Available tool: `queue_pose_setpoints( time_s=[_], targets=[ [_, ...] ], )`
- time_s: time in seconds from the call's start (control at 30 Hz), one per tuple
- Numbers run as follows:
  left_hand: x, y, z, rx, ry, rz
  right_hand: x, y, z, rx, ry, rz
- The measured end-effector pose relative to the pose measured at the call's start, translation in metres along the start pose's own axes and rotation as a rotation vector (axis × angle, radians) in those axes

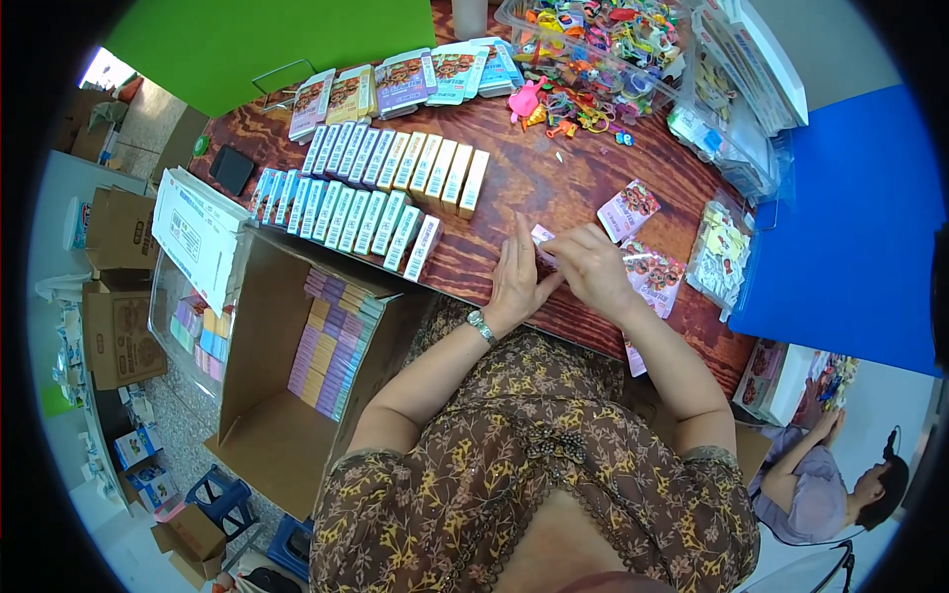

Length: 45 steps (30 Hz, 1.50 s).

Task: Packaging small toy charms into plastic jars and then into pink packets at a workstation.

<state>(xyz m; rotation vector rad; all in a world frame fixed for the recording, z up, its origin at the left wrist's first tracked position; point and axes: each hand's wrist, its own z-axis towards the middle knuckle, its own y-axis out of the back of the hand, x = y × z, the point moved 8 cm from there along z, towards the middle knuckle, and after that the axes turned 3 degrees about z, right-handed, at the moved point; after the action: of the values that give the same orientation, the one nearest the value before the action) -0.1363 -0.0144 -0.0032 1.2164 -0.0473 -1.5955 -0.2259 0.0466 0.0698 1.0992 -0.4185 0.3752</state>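
A small pink carton [541, 235] stands between my two hands near the table's front edge. My left hand [516, 275] lies along its left side, fingers straight and thumb reaching round the near side, bracing it. My right hand [596, 269] bends over its right side with fingers pinched together at the box; the fingertips and the carton's lower part are partly hidden. Flat pink cartons [655, 277] lie right of my right hand, with another pink carton [629, 210] just beyond them. Left of my hands, filled cartons [395, 217] stand in two rows, in purple, yellow, blue, green and pink.
Flat carton stacks [405, 79] line the back. A clear bin [593, 49] holds colourful small toys, some spilled in front. A bag of pale pieces [720, 247] lies at right by a blue panel [850, 227]. An open cardboard box [267, 395] stands left below the table. Another person [811, 494] sits far right.
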Motion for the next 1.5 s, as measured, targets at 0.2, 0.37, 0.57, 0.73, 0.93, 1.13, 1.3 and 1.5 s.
queue_pose_setpoints(
  time_s=[0.2, 0.37, 0.57, 0.73, 0.93, 1.13, 1.3, 1.5],
  targets=[
    [-0.001, -0.004, 0.001, 0.008, 0.030, 0.030, -0.013, 0.005, -0.016, -0.118, -0.267, 0.265],
    [-0.004, -0.004, 0.003, -0.022, 0.010, 0.074, -0.010, 0.003, -0.020, -0.219, -0.266, 0.219],
    [0.010, -0.014, -0.005, 0.065, 0.161, -0.002, -0.004, -0.006, -0.027, -0.254, -0.207, 0.183],
    [0.001, 0.009, 0.009, 0.083, 0.062, -0.242, -0.012, -0.001, -0.023, -0.195, -0.105, 0.125],
    [0.019, 0.035, 0.014, 0.025, -0.034, -0.341, -0.004, -0.001, -0.019, -0.147, -0.026, 0.174],
    [0.004, 0.046, 0.015, 0.015, -0.065, -0.208, -0.011, -0.016, -0.021, -0.097, -0.063, 0.272],
    [-0.017, 0.072, 0.028, 0.092, -0.162, 0.243, -0.014, -0.006, -0.019, -0.050, -0.087, 0.170],
    [0.022, 0.078, 0.024, 0.176, -0.197, 0.613, -0.079, 0.032, -0.017, 0.045, -0.209, -0.415]
  ],
)
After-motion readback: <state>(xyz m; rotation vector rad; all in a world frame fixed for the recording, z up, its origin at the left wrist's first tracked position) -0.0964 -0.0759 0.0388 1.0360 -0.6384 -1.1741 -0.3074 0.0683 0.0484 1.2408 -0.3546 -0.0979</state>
